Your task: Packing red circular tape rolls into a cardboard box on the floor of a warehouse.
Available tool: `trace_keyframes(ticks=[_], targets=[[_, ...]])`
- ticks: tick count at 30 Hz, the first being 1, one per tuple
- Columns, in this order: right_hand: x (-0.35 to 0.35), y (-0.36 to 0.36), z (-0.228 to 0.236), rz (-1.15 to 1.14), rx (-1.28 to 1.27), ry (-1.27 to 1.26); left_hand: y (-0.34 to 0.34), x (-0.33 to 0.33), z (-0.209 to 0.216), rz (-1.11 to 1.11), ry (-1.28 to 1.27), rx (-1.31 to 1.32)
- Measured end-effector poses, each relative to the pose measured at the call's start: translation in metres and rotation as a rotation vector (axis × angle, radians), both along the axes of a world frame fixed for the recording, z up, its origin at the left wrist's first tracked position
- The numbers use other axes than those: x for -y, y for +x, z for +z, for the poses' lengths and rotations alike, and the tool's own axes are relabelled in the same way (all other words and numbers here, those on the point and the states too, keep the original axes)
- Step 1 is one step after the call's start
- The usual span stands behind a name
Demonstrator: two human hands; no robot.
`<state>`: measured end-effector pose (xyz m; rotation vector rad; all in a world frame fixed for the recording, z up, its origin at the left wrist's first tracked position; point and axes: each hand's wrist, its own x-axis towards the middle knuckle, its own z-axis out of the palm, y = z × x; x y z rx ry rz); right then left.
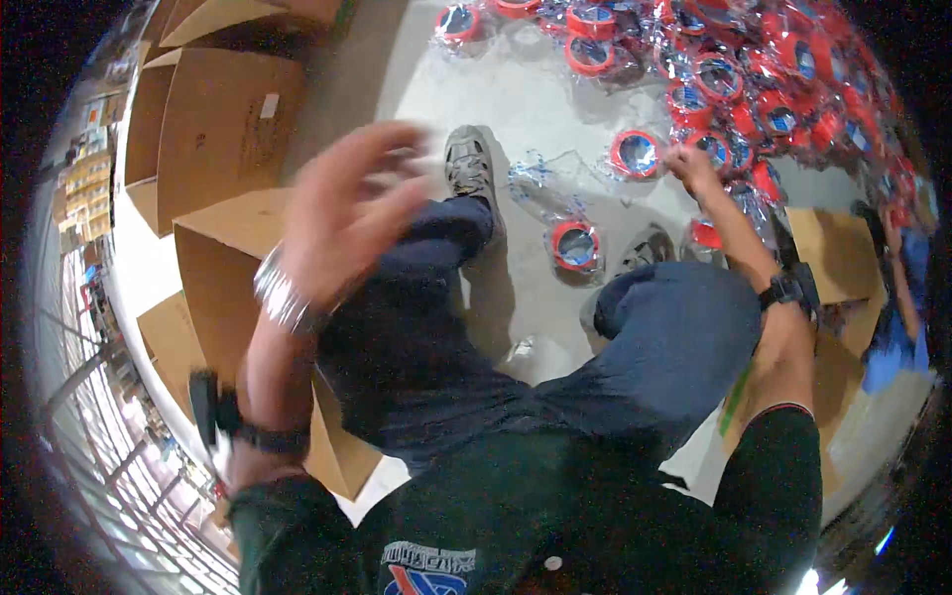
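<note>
My right hand [694, 171] is closed in a pinch at the edge of a red ring-shaped roll [622, 154] that looks like tape, with a blue and white inside. My left hand [347, 213] is raised over my left knee, smeared by motion, its fingers apart and nothing seen in them. Another red roll in clear plastic wrap [575, 245] lies on the floor between my feet. A large pile of wrapped red rolls [783, 99] spreads from the far middle to the far right, just beyond my right hand. Crumpled clear plastic [535, 178] lies near my left shoe.
Open cardboard boxes [228, 119] stand along my left side, one close by my left forearm. On the right is another cardboard box [833, 253], near my right wrist. My shoes [466, 164] rest on the pale floor [526, 99]. Shelving [89, 387] shows at the left rim.
</note>
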<state>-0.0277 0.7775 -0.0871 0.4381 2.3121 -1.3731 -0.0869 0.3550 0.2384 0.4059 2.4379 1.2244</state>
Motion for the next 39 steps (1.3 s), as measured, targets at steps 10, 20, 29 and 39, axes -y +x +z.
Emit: trace_keyframes(ticks=[10, 20, 29, 39], targets=[[0.036, -0.069, -0.078, 0.348, -0.730, 0.310, 0.067, -0.115, -0.351, -0.009, -0.582, 0.496], [0.026, 0.022, -0.066, 0.274, -0.213, 0.244, 0.149, -0.098, -0.387, 0.286, -0.480, 0.716], [0.012, 0.074, -0.090, -0.431, 0.232, -0.414, 0.098, -0.179, -0.406, 0.314, 0.155, 0.782], [0.035, -0.009, 0.102, -0.584, -0.137, -0.769, 0.004, -0.175, -0.210, 0.423, 0.335, 0.239]])
